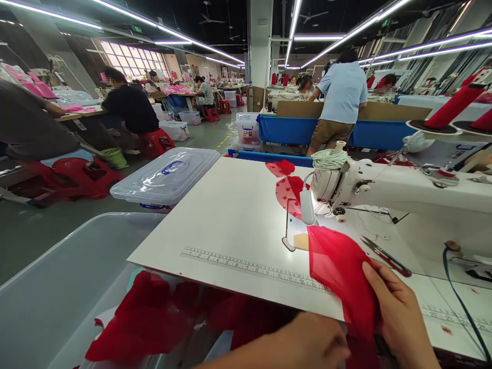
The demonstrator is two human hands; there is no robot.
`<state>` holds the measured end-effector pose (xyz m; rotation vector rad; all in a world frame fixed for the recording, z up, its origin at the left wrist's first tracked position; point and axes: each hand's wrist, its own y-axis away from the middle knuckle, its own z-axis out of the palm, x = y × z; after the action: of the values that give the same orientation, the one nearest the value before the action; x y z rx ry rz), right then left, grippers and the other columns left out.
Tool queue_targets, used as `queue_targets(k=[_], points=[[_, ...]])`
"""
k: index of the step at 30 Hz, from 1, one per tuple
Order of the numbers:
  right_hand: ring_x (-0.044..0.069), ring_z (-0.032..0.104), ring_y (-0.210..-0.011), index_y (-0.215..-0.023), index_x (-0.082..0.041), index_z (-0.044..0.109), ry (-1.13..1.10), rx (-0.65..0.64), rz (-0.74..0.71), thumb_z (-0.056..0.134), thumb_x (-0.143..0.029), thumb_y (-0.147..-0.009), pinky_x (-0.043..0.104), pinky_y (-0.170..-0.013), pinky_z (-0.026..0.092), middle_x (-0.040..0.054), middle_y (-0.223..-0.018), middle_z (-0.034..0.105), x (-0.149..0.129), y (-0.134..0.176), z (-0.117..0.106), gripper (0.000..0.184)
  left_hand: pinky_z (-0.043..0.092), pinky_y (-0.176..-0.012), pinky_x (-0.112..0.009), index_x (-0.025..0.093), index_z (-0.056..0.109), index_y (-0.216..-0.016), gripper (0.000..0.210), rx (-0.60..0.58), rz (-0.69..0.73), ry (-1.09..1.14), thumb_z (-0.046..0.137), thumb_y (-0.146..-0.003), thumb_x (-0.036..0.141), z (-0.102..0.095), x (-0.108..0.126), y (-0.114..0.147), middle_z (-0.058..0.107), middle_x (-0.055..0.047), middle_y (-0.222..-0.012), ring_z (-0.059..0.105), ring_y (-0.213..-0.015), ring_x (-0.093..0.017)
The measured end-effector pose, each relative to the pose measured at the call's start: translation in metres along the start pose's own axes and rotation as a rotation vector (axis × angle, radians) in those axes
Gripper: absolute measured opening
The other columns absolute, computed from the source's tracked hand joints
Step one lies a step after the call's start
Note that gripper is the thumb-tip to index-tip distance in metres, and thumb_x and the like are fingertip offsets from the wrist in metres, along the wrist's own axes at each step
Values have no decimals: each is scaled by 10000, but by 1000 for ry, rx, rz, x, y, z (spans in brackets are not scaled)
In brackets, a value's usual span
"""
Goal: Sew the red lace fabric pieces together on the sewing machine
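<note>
A sheer red fabric piece (338,261) runs from beside the sewing machine's needle area down over the front edge of the white table (230,215). My right hand (400,307) pinches its right side between thumb and fingers. Low in front of the table edge is my left hand (311,338), slightly blurred, its fingers curled close to the hanging fabric; what they hold, if anything, is hidden. The white sewing machine (369,184) has a lit lamp (307,205) at its head. Behind the needle area lie more red pieces (290,192), some with a dotted pattern.
Black thread snips (386,256) lie right of the fabric. A ruler scale (249,266) is printed along the table. Red cloth (142,318) fills part of an open plastic bin (77,261) at left; a lidded box (169,174) stands beyond. Several people sit or stand farther off.
</note>
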<state>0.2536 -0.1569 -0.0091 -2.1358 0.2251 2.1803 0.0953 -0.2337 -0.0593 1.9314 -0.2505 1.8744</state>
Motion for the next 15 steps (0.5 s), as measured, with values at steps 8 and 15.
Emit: queue_targets(k=[8, 15], points=[[166, 695, -645, -938, -239, 736, 476, -425, -832, 556, -300, -948, 236, -580, 577, 52, -790, 733, 11, 23, 28, 190, 491, -461, -242, 181, 530, -698, 617, 266, -146, 143, 646, -712, 787, -71, 74, -28, 601, -7, -557, 597, -440, -144], [239, 672, -1101, -1083, -260, 737, 444, -229, -577, 607, -452, -923, 325, -888, 587, 81, -1163, 707, 25, 14, 10, 282, 476, -468, -213, 190, 518, -626, 410, 300, -118, 202, 649, -849, 508, -77, 64, -32, 585, 17, -493, 575, -426, -124]])
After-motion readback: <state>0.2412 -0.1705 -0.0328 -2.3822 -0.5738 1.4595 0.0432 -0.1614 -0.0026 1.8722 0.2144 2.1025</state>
